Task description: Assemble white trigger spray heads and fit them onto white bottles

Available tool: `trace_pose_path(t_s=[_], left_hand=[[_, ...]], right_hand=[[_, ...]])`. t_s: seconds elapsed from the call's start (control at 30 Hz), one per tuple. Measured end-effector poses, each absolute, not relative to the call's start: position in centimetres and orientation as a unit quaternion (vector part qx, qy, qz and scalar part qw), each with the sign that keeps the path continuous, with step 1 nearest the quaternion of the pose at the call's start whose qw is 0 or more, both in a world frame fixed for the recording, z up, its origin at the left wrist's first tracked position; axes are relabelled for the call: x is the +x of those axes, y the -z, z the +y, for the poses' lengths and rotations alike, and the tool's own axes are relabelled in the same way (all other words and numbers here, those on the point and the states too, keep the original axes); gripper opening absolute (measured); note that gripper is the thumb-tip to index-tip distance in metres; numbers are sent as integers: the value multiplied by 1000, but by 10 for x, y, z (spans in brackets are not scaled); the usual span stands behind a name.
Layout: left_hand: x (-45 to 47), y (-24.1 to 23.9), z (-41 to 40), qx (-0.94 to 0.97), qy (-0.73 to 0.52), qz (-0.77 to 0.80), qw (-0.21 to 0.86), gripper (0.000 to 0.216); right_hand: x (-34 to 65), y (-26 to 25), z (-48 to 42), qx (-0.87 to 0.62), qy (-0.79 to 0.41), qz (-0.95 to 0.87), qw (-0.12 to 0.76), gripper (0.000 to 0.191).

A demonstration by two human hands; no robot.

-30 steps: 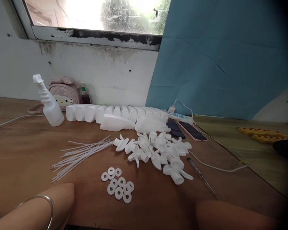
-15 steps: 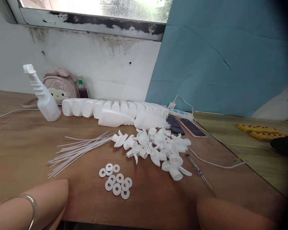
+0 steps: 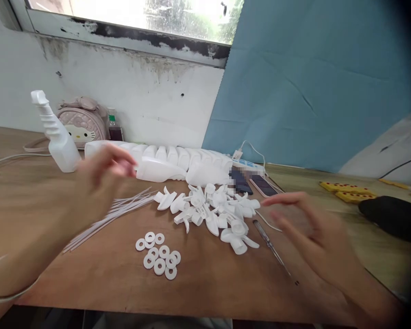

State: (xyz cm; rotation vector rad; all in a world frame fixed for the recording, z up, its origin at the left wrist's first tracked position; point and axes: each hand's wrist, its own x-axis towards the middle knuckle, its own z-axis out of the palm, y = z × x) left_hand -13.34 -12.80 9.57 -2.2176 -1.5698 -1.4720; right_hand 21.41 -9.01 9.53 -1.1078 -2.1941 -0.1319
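My left hand (image 3: pixel 101 183), blurred by motion, hovers in front of the row of white plastic bottles (image 3: pixel 160 171) lying on their sides; whether its fingers are closed I cannot tell. Over the right of the table my right hand (image 3: pixel 315 235) has thumb and forefinger apart, holding nothing. Nearest to it are a pile of white spray trigger heads (image 3: pixel 212 210) and a screwdriver (image 3: pixel 270 244). Thin white plastic tubes (image 3: pixel 123 212) lie partly behind my left forearm. Several flat white ring washers (image 3: pixel 160 266) rest near the front edge.
One bottle (image 3: pixel 61 146) stands upright at the left, beside a pink bag (image 3: pixel 84 123) and a small dark bottle (image 3: pixel 115 130). Two phones, one pink-edged (image 3: pixel 263 185), lie by a power strip (image 3: pixel 248 163) with a white cable. Yellow objects (image 3: pixel 349 189) sit farther right.
Both hands have come into view, reaching forward over the table; before, only forearms showed at the lower corners. The view has shifted slightly. The objects on the table lie as before.
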Motion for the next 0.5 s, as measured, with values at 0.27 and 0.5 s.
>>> trace_pose_path(t_s=[0.27, 0.5], left_hand=[[-111, -19, -135, -879, 113, -432, -166, 50], [-119, 6, -151, -887, 107, -423, -153, 80]], right_hand=[[242, -47, -92, -359, -8, -920, 157, 18], [230, -19, -99, -302, 123, -923, 207, 20]])
